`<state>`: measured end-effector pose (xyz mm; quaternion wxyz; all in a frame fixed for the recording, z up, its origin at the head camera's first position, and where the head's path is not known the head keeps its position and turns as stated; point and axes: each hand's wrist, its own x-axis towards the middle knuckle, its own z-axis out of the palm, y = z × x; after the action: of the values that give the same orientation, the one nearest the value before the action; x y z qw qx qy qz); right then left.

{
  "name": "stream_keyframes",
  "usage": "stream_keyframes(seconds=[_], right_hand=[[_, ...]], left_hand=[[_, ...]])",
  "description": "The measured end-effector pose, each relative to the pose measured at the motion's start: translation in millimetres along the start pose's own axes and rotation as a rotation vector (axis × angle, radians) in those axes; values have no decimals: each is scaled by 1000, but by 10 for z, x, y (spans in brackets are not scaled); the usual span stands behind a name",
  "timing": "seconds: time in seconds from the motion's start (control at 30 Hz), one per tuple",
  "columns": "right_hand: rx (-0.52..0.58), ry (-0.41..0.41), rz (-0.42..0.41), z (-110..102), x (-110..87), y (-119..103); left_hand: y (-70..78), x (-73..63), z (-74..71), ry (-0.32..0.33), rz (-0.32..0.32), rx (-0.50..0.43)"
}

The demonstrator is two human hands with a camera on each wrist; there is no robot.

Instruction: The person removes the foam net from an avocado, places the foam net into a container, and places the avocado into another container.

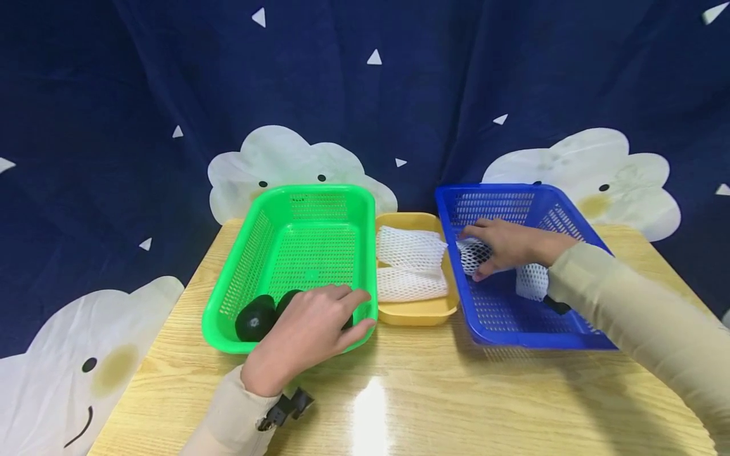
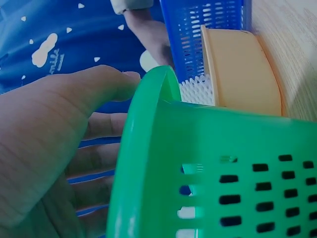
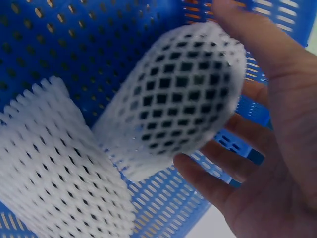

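Note:
My left hand (image 1: 312, 326) is over the front right corner of the green basket (image 1: 213, 310), its fingers relaxed and its thumb tip near the rim. Under and beside that hand lie dark avocados (image 1: 255, 320), partly hidden by it. Inside the blue basket (image 1: 547, 339), my right hand (image 1: 507, 244) is around an avocado in a white foam net (image 3: 185, 94). Thumb and fingers lie loosely spread along the netted avocado's edge, the palm apart from it. Another white foam net (image 3: 59, 168) lies beside it in the blue basket.
Between the two baskets stands a yellow tray (image 1: 419, 320) with white foam nets (image 1: 410, 285) in it. All stand on a wooden table (image 1: 422, 392). Behind hangs a dark blue curtain (image 1: 319, 82) with clouds and triangles.

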<state>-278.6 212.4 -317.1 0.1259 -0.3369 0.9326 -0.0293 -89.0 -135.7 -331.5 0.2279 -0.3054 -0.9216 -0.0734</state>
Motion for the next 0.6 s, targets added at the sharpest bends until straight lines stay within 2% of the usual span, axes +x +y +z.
stream_keyframes(seconds=[0.23,0.43,0.6], right_hand=[[-62,11,60,116,74,85],[-26,-29,142,230,143,163],[60,-6,97,313,232,240]], left_hand=[[-1,-1,21,1,7,-5],[1,9,42,-6,20,-11],[-5,0,34,-9,13,-10]])
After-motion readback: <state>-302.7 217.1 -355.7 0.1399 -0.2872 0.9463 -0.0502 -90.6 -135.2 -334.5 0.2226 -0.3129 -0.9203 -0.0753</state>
